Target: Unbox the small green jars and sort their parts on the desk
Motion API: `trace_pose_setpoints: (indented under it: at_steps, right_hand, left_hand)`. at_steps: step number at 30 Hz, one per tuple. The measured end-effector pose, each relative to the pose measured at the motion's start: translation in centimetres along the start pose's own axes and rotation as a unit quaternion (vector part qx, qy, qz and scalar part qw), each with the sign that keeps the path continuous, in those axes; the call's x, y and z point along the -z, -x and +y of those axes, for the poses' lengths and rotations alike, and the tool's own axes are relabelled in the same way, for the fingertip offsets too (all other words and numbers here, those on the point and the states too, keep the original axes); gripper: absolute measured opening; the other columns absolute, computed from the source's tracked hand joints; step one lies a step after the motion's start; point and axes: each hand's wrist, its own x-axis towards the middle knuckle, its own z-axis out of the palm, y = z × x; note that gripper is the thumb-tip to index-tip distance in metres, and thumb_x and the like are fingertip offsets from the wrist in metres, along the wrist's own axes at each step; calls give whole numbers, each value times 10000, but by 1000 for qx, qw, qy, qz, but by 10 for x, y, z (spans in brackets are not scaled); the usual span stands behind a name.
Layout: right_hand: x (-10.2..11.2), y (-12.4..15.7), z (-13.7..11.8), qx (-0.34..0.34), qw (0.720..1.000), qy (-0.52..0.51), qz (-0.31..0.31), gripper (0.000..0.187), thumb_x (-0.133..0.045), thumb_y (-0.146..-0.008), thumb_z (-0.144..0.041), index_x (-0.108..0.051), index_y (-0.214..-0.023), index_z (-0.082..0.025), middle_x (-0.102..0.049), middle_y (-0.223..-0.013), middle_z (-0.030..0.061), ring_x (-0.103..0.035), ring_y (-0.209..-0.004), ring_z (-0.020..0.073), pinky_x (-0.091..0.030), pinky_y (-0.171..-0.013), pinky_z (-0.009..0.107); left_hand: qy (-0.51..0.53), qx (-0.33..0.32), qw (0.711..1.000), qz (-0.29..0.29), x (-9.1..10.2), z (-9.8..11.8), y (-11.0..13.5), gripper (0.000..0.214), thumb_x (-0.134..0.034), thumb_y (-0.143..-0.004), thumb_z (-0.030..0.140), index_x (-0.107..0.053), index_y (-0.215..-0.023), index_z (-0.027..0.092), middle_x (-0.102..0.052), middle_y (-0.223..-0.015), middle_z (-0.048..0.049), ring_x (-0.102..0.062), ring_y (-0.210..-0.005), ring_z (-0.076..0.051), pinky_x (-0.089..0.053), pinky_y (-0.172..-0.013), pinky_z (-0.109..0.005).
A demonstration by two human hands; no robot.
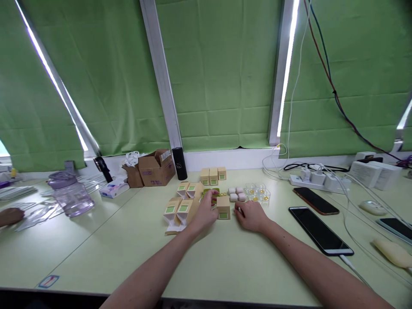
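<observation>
A small closed kraft-cardboard box (223,207) with a green-edged label stands upright between my hands. My left hand (206,209) is at its left side, fingers apart and stretched toward some small green pieces (210,191) behind the box; whether they touch these I cannot tell. To the right of the box my right hand (251,214) rests on the table with its fingers curled in, and nothing shows in them. Left of my left hand stand several kraft boxes with open white flaps (178,211). White-pink cylinders (237,195) and clear cups with yellow centres (257,193) stand behind my right hand.
More kraft boxes (213,176) stand at the back. A brown carton (156,168), a black cylinder (179,163) and a purple-lidded bottle (71,195) are on the left. Phones (320,229), cables and a power strip (318,181) cover the right. Another person's hand (11,216) is far left.
</observation>
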Motion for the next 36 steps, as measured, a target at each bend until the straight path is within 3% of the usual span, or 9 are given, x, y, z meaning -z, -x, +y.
trace_pose_setpoints:
  at_steps: [5, 11, 19, 25, 31, 36]
  right_hand:
    - [1, 5, 2, 19, 999, -27, 32, 217, -483, -990, -319, -657, -912, -216, -747, -782, 35, -667, -728, 194, -286, -641, 294]
    - [-2, 6, -4, 41, 998, -35, 39, 210, -525, -983, -371, -652, -905, -222, -750, -776, 24, -669, -716, 192, -306, -656, 286]
    - [1, 3, -3, 12, 999, -24, 25, 200, -502, -984, -300, -673, -921, -218, -758, -828, 45, -673, -752, 198, -299, -650, 290]
    - [-1, 1, -1, -12, 998, -40, 39, 233, -493, -990, -276, -683, -872, -213, -769, -856, 42, -668, -767, 194, -308, -659, 287]
    - [-3, 3, 1, 18, 995, -75, 55, 255, -454, -992, -240, -705, -1034, -231, -781, -873, 29, -681, -764, 194, -335, -675, 282]
    - [-4, 0, 3, -11, 996, -68, 52, 287, -471, -968, -193, -704, -1128, -246, -793, -902, 26, -699, -799, 205, -340, -686, 286]
  left_hand:
    - [19, 29, 998, 49, -4, 7, 4, 493, -513, -766, -23, -537, -1196, 217, -620, -1267, -103, -634, -1119, -200, -524, -952, -344]
    - [14, 10, 998, 67, -8, 4, 6, 462, -468, -789, -38, -557, -1163, 217, -627, -1224, -95, -646, -1087, -196, -538, -918, -330]
    - [-32, 6, 996, 80, -7, -1, 6, 437, -460, -812, -23, -556, -1164, 218, -621, -1236, -74, -645, -979, -171, -531, -873, -318]
    - [-56, 36, 995, 79, -6, 0, 5, 368, -479, -855, 14, -587, -1136, 225, -656, -1117, -68, -628, -866, -173, -522, -786, -317]
    - [-8, 13, 998, 62, -9, -3, 4, 385, -521, -779, -3, -588, -1094, 207, -649, -1167, -81, -611, -858, -167, -531, -770, -308]
    - [9, 25, 998, 62, -11, -8, 1, 450, -613, -692, 13, -590, -1107, 184, -664, -1146, -85, -604, -904, -174, -515, -814, -308]
